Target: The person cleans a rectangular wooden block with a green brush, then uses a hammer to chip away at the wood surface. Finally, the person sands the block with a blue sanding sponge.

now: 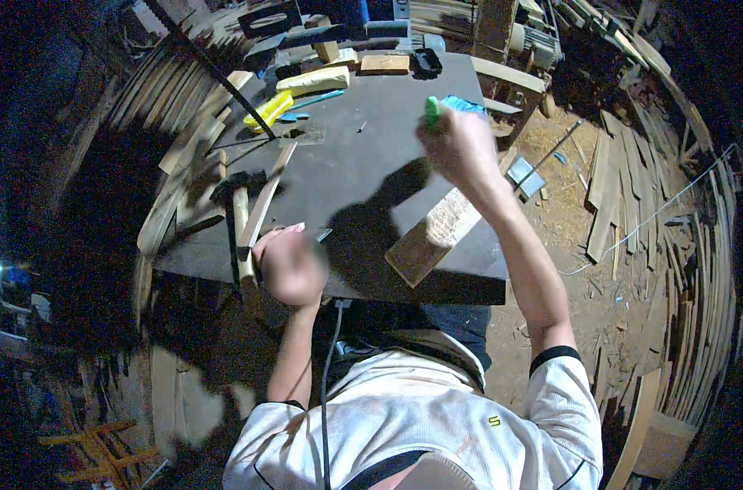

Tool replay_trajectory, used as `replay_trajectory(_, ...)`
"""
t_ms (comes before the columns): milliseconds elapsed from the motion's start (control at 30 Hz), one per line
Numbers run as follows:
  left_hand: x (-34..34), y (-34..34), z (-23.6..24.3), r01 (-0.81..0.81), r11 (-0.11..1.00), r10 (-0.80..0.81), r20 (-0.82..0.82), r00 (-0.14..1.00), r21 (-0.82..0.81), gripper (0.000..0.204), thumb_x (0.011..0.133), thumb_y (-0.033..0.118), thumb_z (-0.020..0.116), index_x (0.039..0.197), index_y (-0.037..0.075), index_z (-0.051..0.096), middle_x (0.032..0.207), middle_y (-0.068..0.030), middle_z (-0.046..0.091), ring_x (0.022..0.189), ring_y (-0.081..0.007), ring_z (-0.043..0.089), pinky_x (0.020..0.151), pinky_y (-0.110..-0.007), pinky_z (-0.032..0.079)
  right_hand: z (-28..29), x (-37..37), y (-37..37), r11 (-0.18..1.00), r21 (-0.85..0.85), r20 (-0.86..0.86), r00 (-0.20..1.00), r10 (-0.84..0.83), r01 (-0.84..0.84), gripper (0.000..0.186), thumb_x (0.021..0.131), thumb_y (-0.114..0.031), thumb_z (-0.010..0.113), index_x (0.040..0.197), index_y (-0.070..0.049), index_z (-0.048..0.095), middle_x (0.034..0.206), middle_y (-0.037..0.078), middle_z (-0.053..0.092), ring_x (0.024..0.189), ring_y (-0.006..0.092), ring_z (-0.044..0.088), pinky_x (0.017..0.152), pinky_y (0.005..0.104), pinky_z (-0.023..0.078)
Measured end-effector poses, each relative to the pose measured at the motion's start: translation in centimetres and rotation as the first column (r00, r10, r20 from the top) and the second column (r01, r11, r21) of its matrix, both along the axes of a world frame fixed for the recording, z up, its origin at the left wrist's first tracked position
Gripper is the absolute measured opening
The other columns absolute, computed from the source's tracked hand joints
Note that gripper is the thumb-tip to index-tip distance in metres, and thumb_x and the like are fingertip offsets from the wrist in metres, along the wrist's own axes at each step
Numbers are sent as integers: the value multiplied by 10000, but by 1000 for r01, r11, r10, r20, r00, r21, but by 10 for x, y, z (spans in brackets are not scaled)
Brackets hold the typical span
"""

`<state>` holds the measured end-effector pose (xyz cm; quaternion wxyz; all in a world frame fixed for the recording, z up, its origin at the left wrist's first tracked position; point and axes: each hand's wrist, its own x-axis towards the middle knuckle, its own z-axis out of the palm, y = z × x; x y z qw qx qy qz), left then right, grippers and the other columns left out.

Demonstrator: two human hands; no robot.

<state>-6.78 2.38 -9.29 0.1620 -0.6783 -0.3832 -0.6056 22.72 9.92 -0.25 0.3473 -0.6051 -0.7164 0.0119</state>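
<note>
My right hand (461,147) is raised over the right side of a dark table (363,171), its fingers closed round a thing with a green end (433,111); the rest of it is hidden in the fist. Below the right hand, a thick pale wooden block (433,241) lies slantwise near the table's front edge. My left hand (294,260) is at the front left edge with curled fingers, partly smeared. A small shiny tip (325,234) shows beside it, and what the fingers hold is unclear. A narrow wooden strip (269,192) runs away from the left hand.
A dark saw blade (216,73) slants down to the table at the left. A yellow-handled brush-like thing (269,112), wooden blocks (313,79) and a black tray (425,63) lie toward the back. Stacked boards (625,184) line the right side.
</note>
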Motion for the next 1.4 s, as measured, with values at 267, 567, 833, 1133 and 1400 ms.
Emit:
replay_trajectory(267, -4, 0, -3, 21, 1000, -22, -4, 1000, -13, 161, 1019, 124, 685, 1117, -2, 703, 1078, -110, 765, 1006, -309, 660, 949, -443, 509, -23, -43, -25, 824, -49, -550, 704, 450, -565, 209, 975, -75, 709, 1146, 43, 693, 1012, 130, 765, 836, 202, 748, 778, 360, 593)
replay_trajectory(567, -5, -5, -1, 15, 999, -16, -9, 1000, -43, 200, 1037, 189, 672, 1115, 9, 712, 1079, -102, 765, 1015, -303, 649, 936, -437, 517, 10, 10, -33, 985, 169, 144, 988, -61, 36, 132, 910, -132, 720, 976, -30, 667, 798, 160, 722, 813, 386, 728, 770, 456, 564)
replay_trajectory(833, -5, -4, -3, 23, 999, -23, 5, 1000, -35, 187, 1048, 186, 660, 1126, 25, 714, 1088, -99, 759, 1039, -303, 638, 941, -435, 513, 2, -1, -36, 945, -255, -266, 954, 137, -207, 128, 923, -113, 716, 1014, -24, 705, 891, 205, 742, 865, 357, 742, 778, 463, 559)
replay_trajectory(1133, -5, -3, -4, -24, 1000, 24, 49, 999, 11, 174, 1056, 186, 652, 1099, 27, 707, 1067, -99, 759, 1011, -289, 641, 915, -426, 525, -18, -54, -43, 784, -153, -481, 739, 472, -601, 200, 919, -143, 748, 1087, -36, 749, 932, 186, 769, 817, 344, 755, 746, 441, 591)
replay_trajectory(1400, -8, 1, -5, -47, 997, 38, 141, 989, 58, 138, 1059, 149, 631, 1111, 23, 653, 1034, -103, 726, 1002, -289, 646, 909, -432, 531, -4, -65, -27, 906, 41, -385, 830, 403, -421, 146, 910, -173, 736, 939, -36, 697, 817, 189, 741, 774, 365, 735, 744, 472, 572)
